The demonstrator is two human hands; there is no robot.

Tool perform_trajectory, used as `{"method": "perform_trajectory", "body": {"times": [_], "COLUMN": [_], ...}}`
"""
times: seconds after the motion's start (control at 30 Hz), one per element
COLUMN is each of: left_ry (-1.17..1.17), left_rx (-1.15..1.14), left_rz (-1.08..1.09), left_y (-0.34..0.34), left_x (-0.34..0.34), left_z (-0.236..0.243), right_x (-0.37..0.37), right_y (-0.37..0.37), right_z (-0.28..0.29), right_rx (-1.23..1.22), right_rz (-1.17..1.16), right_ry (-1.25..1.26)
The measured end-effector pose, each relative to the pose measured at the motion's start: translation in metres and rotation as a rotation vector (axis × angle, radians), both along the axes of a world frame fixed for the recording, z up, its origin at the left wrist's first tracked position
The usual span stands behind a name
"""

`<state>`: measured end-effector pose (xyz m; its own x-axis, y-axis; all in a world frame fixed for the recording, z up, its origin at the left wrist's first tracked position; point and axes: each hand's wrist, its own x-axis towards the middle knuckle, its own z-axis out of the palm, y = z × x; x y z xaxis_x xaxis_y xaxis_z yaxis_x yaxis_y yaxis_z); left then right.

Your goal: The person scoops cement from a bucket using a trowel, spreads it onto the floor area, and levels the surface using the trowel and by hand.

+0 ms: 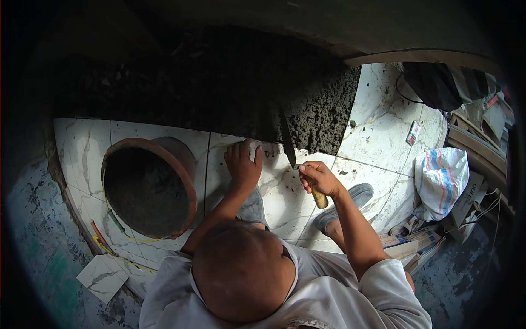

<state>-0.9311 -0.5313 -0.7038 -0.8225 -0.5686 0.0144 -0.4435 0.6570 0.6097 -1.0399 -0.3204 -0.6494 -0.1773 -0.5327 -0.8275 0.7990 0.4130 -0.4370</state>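
My right hand [319, 179] is wrapped round the wooden handle of a trowel [287, 140]. Its dark, narrow blade points away from me, the tip over the edge of a bed of rough grey mortar [320, 118]. On the white marbled tile [279, 208] by the mortar's near edge lies my left hand [243, 162], thumb apart from the fingers, with nothing seen in it. The far part of the mortar bed sinks into deep shadow.
Left of me a round tub [193, 189] lies tipped, its dark inside facing me. A cut tile piece [103, 277] is near the lower left. On the right are a striped woven sack [442, 178], cardboard pieces [402, 249], a small packet [413, 132] and a dark bag [433, 85].
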Motion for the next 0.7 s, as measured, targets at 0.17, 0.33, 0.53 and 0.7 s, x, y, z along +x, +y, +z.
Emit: {"method": "perform_trajectory", "body": {"times": [0.17,0.33,0.53,0.7], "left_ry": [-0.124,-0.052,0.404,0.158], "left_rx": [-0.108,-0.005,0.225,0.112], "left_rz": [0.055,0.21,0.629,0.254], "left_y": [-0.016,-0.048,-0.059,-0.023], "left_x": [-0.021,-0.015,-0.003,0.058], "left_z": [-0.023,-0.027,-0.013,-0.003], "right_x": [0.004,0.008,0.015,0.0], "right_y": [-0.041,0.012,0.016,-0.116], "right_z": [-0.019,-0.019,0.007,-0.003], "right_rx": [-0.056,0.066,0.082,-0.159], "right_rz": [0.048,-0.122,-0.109,-0.005], "right_ry": [-0.015,0.015,0.067,-0.021]}}
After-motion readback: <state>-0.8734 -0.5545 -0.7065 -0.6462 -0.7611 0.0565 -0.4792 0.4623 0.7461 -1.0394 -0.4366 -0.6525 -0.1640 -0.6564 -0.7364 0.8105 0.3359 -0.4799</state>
